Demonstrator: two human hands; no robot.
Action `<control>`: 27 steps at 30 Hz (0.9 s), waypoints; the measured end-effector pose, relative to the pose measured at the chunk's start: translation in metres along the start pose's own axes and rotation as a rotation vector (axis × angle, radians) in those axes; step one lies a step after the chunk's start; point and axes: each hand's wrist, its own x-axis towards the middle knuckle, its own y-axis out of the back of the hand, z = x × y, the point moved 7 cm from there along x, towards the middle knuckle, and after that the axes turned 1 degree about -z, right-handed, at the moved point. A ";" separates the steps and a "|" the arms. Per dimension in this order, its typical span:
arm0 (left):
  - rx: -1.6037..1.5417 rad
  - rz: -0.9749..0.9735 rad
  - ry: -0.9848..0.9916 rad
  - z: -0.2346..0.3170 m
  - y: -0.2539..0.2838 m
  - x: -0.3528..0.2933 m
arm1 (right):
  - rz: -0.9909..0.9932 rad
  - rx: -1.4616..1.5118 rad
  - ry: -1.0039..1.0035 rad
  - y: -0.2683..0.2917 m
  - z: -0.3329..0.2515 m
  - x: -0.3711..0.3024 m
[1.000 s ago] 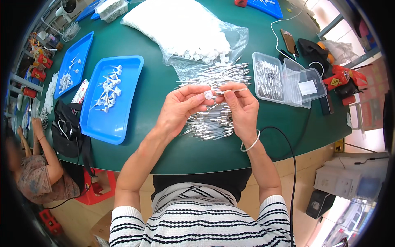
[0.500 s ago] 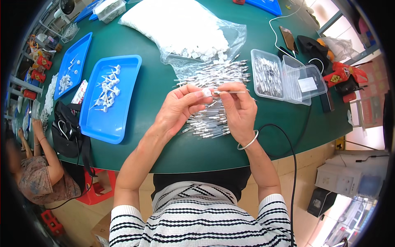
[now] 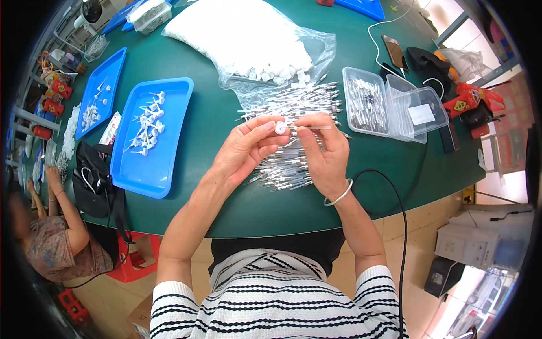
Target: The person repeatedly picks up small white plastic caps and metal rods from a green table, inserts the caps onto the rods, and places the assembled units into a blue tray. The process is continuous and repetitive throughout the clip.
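Observation:
Over the green table my left hand (image 3: 240, 150) pinches a small round white plastic cap (image 3: 280, 129), whose ringed face with a central hole is turned up. Close to its right, my right hand (image 3: 326, 152) grips a thin pale rod (image 3: 319, 127) between thumb and fingers. The rod's tip points at the cap; whether the two touch is too small to tell. Beneath both hands lies a loose pile of similar thin metal-and-white rods (image 3: 285, 169). Beyond it, a large clear bag (image 3: 271, 62) spills white caps.
On the left, a blue tray (image 3: 169, 169) holds several caps with rods in them; another blue tray (image 3: 116, 68) stands farther left. A clear box of rods (image 3: 367, 107), a phone (image 3: 394, 52) and a black cable (image 3: 395, 192) are at right. A co-worker (image 3: 62, 237) sits at far left.
The cap in my left hand has turned so its ringed face shows. My right hand with the rod has shifted slightly left.

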 end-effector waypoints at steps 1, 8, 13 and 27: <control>0.003 0.001 -0.001 0.000 0.001 0.000 | 0.004 -0.001 0.005 0.000 0.000 0.000; 0.099 -0.032 -0.045 0.001 0.000 -0.001 | 0.007 -0.030 0.034 0.000 -0.002 0.000; 0.127 -0.016 -0.065 0.003 -0.001 -0.002 | -0.003 -0.053 0.052 0.000 -0.006 0.001; 0.153 -0.028 -0.055 0.002 -0.001 -0.001 | -0.011 -0.103 0.078 0.000 -0.007 0.002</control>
